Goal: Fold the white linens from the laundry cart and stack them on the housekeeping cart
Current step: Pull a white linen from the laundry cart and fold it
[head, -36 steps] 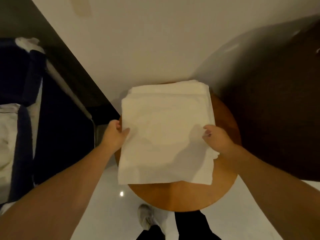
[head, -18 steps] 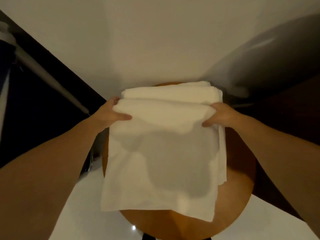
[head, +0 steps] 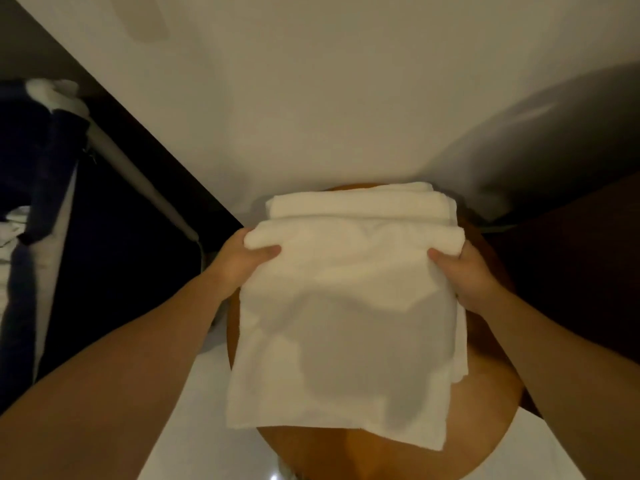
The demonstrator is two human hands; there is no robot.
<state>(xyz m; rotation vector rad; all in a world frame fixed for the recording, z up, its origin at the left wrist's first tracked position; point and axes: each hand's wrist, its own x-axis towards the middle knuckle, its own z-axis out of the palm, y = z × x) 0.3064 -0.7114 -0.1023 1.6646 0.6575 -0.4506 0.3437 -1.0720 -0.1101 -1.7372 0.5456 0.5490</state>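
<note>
Clasping, with the left grip (head: 242,261), the left end of the rolled far edge of a white terry-cloth towel (head: 346,323); thumb lying on top of the cloth, fingers curling underneath and mostly out of sight. Clasping, with the right grip (head: 464,271), the right end of that same edge in mirrored fashion, thumb on top and fingers tucked under.

Spanning the whole gap between the two grips and spreading nearward from them as a broad flat sheet, with lower layers peeking out along the side below the right grip. Draping over a round orange-brown wooden bench (head: 485,427), with bare rim showing nearward of the right grip and past the towel's near hem. Not being discernible: whether the held edge is lifted clear of the bench.

Lying just beyond both grips, on the far part of the bench: a stack of folded white towels (head: 356,202).

Standing well to the left of the left grip: a dark blue fabric laundry cart (head: 34,168), carrying crumpled white linen (head: 14,230), with a pale grey tube (head: 138,174) running diagonally toward the left grip.

Rising beyond the grips: a plain off-white wall (head: 311,81). Showing beneath the left forearm: glossy white floor (head: 190,410).
</note>
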